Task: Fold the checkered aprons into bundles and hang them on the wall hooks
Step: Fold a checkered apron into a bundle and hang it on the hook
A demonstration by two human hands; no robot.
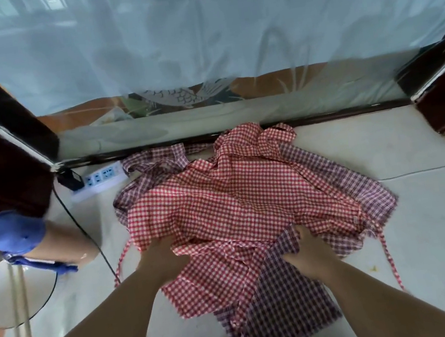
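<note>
On the pale tiled floor [414, 226], mid-frame, a red checkered apron [220, 203] is spread crumpled and unfolded. It is laid over a purple checkered apron [289, 296], whose cloth shows at 3 and 6 o'clock of the red one. No bundle is formed yet. Wall hooks are not in view.

Left hand [162, 259] is set on the red apron's near edge at 7 o'clock. Only the back of the hand is seen; the fingertips are lost under a red fold, so a grip cannot be confirmed. Right hand [306, 246] is placed at 5 o'clock, where red and purple cloth meet. Its fingers are curled, and a pucker of purple cloth is gathered in them.

A long tie strap [389, 259] is trailed loose at 4 o'clock. A thinner tie [120, 265] is looped at 8 o'clock, just beside the left wrist.

Further out:
- A white power strip [101, 177] is noted at 10 o'clock, close to the purple cloth.
- A black cable [86, 232] is run from the strip toward 7 o'clock, passing behind the left forearm.
- A blue cap [13, 232] sits at 9 o'clock, with a round fan base [12, 295] below it.
- A glazed door [196, 42] stands at 12 o'clock.

Risks, as judged:
- With the hands apparently on different layers, both aprons may be caught in one fold and a mixed bundle produced.
- Loose ties may be left outside the fold, so the bundle could slacken once hung.
- The left tie lies near the cable, and a snag there could drag the power strip.
</note>
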